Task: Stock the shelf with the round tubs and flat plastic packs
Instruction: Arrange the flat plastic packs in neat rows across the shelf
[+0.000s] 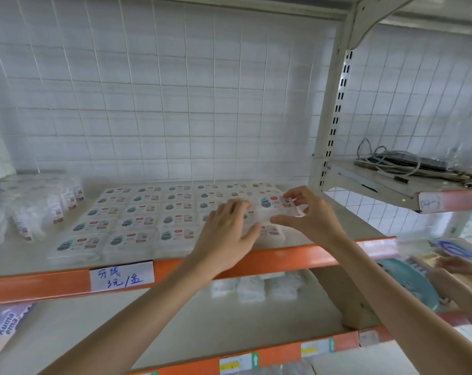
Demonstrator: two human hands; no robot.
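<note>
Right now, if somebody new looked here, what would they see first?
Probably the two hands in the middle: the right hand pinches a flat pack while the left hand rests flat on the rows of packs on the shelf. Next, the bright orange shelf edge with its handwritten tag, and wrapped tubs at far left.

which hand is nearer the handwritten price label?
Left. The left hand is up and right of the price label; the right hand, pinching a flat pack, is farther right.
</note>
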